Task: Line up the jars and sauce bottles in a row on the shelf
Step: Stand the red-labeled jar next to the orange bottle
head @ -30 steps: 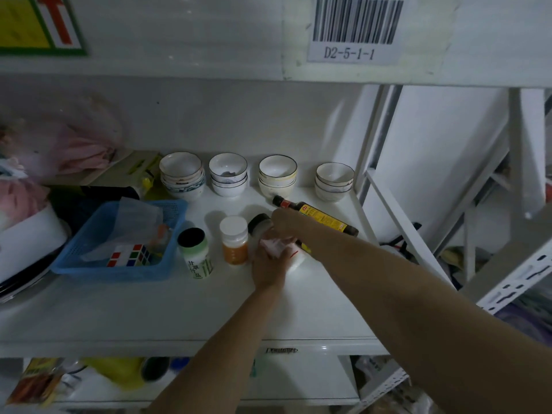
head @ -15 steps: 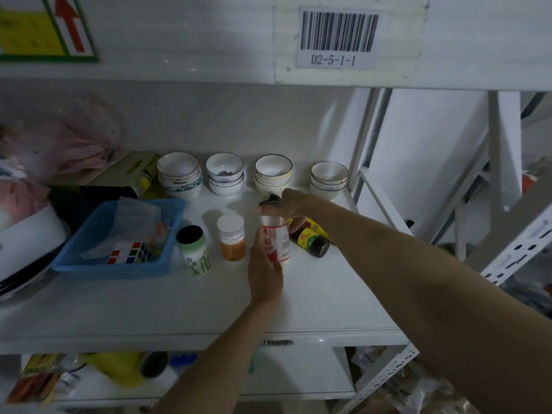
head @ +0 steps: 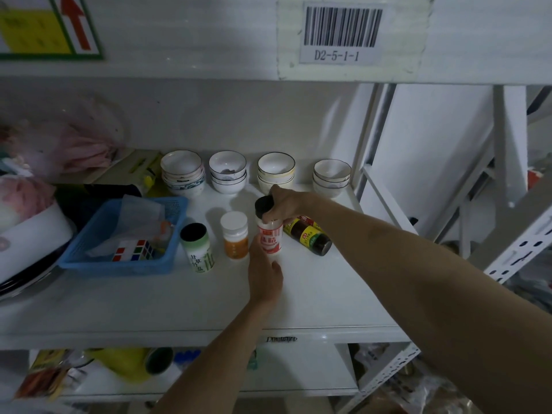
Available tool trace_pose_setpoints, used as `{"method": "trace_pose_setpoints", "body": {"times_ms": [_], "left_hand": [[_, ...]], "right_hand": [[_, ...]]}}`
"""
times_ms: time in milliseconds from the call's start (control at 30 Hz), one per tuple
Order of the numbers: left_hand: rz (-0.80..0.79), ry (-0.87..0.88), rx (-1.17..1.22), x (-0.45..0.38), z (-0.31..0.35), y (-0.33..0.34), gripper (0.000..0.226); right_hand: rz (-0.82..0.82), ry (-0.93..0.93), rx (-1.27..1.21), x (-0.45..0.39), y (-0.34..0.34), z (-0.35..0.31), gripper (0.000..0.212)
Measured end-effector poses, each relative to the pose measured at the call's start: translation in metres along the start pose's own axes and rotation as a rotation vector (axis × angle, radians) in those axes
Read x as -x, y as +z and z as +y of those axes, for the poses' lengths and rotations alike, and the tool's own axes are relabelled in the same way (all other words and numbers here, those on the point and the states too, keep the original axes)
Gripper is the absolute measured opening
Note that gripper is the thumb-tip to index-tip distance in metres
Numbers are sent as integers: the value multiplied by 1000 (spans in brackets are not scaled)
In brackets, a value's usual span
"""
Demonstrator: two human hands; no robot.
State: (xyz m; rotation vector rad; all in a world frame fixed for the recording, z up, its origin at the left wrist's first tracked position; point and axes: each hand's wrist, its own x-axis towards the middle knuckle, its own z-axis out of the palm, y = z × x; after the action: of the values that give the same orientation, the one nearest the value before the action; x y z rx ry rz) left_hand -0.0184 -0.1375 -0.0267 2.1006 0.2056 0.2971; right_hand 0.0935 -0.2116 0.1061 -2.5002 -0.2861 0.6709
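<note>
White shelving fills my view, and the shelf (head: 313,297) I work on is dim under a board with a barcode label (head: 342,32).

My left hand (head: 264,271) reaches up from below, palm toward the red jar (head: 270,239), fingers (head: 257,249) pressed together against its lower left side and thumb out on the right. My right hand (head: 286,204) comes in from the right with the forearm stretched across the shelf; its fingers pinch the jar's neck just under the black lid (head: 263,206), which sits tilted. The jar stands about upright in the middle of the shelf.

To its left, just beside it, stands an orange jar (head: 234,239) with a white cap, then a green jar (head: 198,246) with a black lid; all three are roughly side by side. Behind the red jar a dark sauce bottle (head: 309,237) lies on its side, partly hidden by my right wrist.

At the back, four stacks of bowls (head: 228,176) sit in a row; one top bowl holds something dark I cannot make out. On the left a blue basket (head: 125,265) holds a puzzle cube (head: 133,249) and a crumpled clear bag (head: 140,219).
</note>
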Motion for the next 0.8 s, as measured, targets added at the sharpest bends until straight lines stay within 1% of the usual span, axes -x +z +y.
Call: {"method": "trace_pose_setpoints", "body": {"times_ms": [167, 333, 433, 467, 533, 567, 633, 667, 733, 767, 800], "left_hand": [[-8, -16, 12, 2, 0, -1, 71], [-17, -29, 19, 2, 0, -4, 70], [-6, -64, -9, 2, -3, -4, 62], [6, -80, -20, 2, -4, -4, 57], [-4, -93, -50, 3, -3, -3, 44], [-28, -85, -61, 3, -1, -3, 40], [-104, -78, -44, 2, 5, 2, 34], [-150, -99, -15, 0, 10, 4, 34], [-230, -184, 60, -7, 18, 14, 38], [-263, -232, 91, -13, 21, 21, 41], [-286, -270, 123, -18, 26, 27, 44]], "right_hand": [[-66, -16, -32, 0, -3, -2, 64], [-89, -20, -42, 2, -5, -6, 65], [-117, -11, -101, 4, -7, -4, 68], [-103, -5, -147, 4, -10, -2, 70], [23, 12, -199, 4, -18, 5, 68], [122, 17, -150, 4, -22, 9, 60], [278, 46, 68, 4, -27, 21, 44], [309, 76, 199, 5, -26, 28, 38], [316, 122, 409, 6, -17, 41, 25], [297, 138, 458, 4, -10, 48, 21], [280, 137, 485, 6, -6, 53, 23]]}}
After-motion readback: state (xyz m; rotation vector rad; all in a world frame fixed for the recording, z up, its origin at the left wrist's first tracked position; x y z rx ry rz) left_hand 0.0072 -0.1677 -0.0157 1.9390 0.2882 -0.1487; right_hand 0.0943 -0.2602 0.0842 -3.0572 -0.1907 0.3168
